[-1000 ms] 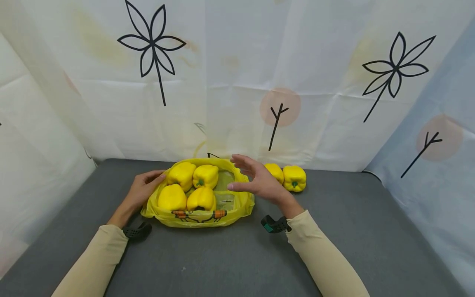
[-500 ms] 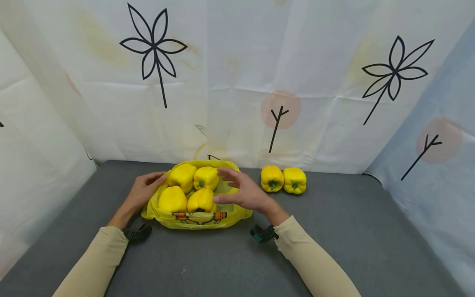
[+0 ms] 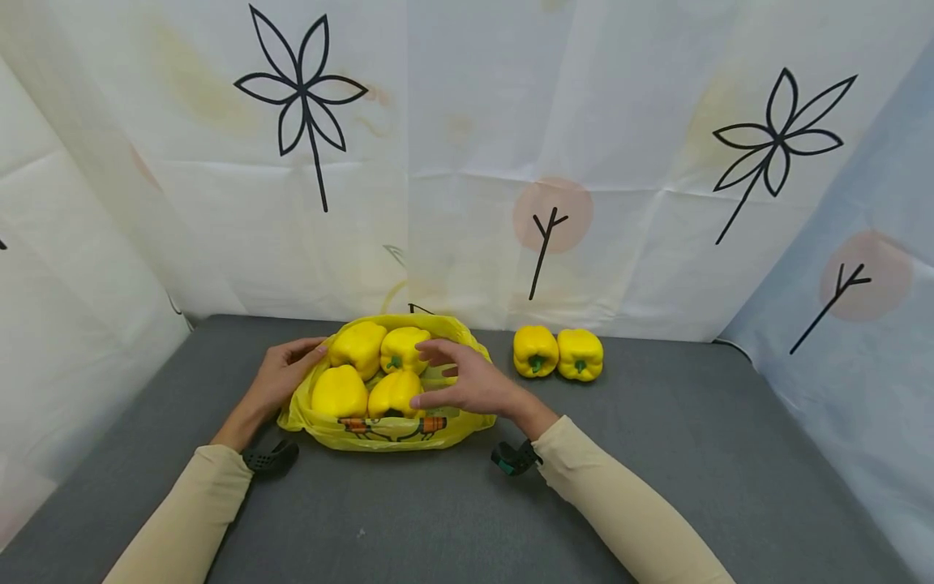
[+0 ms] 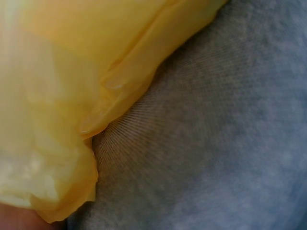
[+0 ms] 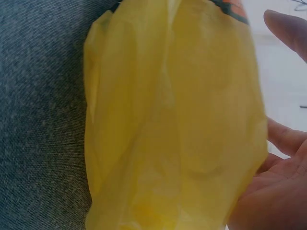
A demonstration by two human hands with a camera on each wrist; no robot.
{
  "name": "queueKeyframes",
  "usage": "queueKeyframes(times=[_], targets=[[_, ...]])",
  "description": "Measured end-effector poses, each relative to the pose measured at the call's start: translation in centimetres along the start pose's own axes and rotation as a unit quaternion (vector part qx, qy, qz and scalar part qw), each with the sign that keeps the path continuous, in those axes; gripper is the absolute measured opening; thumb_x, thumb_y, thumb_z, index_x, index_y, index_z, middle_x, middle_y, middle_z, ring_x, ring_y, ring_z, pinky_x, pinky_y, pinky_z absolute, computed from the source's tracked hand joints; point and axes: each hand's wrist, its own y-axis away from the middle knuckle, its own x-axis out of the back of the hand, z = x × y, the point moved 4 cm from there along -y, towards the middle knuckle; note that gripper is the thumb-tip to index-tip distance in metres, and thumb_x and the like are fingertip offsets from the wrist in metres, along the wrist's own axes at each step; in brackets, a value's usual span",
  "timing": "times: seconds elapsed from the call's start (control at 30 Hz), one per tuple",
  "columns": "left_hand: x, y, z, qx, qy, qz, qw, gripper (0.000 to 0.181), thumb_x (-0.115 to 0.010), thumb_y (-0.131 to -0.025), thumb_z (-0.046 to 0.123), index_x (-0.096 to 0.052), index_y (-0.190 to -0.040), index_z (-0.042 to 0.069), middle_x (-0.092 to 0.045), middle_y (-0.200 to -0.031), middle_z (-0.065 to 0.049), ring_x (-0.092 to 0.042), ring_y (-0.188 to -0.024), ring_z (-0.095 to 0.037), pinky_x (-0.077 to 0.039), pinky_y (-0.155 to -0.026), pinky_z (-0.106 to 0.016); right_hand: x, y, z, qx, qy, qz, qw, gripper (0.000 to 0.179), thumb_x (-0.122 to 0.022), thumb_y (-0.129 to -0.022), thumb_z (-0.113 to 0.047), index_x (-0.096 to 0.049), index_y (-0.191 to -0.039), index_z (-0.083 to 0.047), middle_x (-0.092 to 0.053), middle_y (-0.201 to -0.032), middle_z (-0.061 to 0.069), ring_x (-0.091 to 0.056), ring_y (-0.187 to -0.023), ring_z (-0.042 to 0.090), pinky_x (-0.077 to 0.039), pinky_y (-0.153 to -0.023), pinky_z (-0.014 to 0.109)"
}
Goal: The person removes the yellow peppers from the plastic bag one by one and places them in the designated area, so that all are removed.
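Head view, with 12 o'clock pointing away from you toward the hanging cloth (image 3: 467, 122): a thin, crinkled, half-sheer yellow bag (image 3: 463, 427) is sitting left of centre on the grey surface (image 3: 409, 519), its mouth gaping upward in a wide oval. Inside, four yellow bell peppers (image 3: 339, 393) are clustering toward its 9 o'clock side, glossy, blocky and lobed, two farther off and two nearer you. Orange and black print (image 3: 434, 423) is showing on the bag's 6 o'clock wall.

Your left hand (image 3: 280, 373) is touching the rim at 10 o'clock; I cannot tell whether its fingertips are pinching the plastic or only resting against it. Your right hand (image 3: 470, 383) is hovering over the 3 o'clock end of the mouth, released, thumb and fingers spreading in a loose curve.

Two more peppers (image 3: 536, 350) are standing side by side outside the bag, between 2 and 3 o'clock, their green stems facing you. In the left wrist view, folded film is bunching over the finely ribbed grey; in the right, the pleated wall is crossing before part of your palm. For moving, the surface is stretching widest from 3 round to 6 o'clock, while its far edge is running close behind the bag at 12.
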Motion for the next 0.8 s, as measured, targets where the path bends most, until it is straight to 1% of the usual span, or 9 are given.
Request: queueKeyframes(times=[0.23,0.57,0.8], targets=[[0.0,0.0,0.1,0.000,0.000,0.001,1.0000,0.051,-0.051,-0.109,0.032,-0.051,-0.147,-0.002,-0.055,-0.139,-0.027,-0.060,-0.098,0.002,-0.055,-0.081,-0.020,-0.6,-0.5,-0.1,-0.006,0.027,-0.017,0.9995,0.076,-0.082,-0.088,-0.028,-0.044,-0.152,-0.008,-0.051,-0.145,0.011,-0.048,-0.133,0.032,-0.039,-0.111,0.049],[0.0,0.0,-0.1,0.000,0.004,-0.001,1.0000,0.051,-0.052,-0.109,0.032,-0.051,-0.147,-0.001,-0.056,-0.139,-0.026,-0.060,-0.099,0.002,-0.054,-0.081,-0.020,-1.2,-1.0,0.1,-0.026,0.055,-0.020,0.9979,0.077,-0.083,-0.086,-0.032,-0.047,-0.150,-0.009,-0.053,-0.143,0.008,-0.051,-0.130,0.028,-0.045,-0.106,0.045],[0.0,0.0,0.0,-0.001,0.001,0.000,1.0000,0.051,-0.052,-0.109,0.032,-0.051,-0.147,-0.001,-0.055,-0.139,-0.026,-0.060,-0.100,0.003,-0.054,-0.082,-0.020,-1.5,-1.0,0.2,-0.039,0.062,-0.022,0.9971,0.077,-0.083,-0.086,-0.033,-0.048,-0.150,-0.010,-0.054,-0.140,0.009,-0.052,-0.127,0.030,-0.048,-0.101,0.040]])
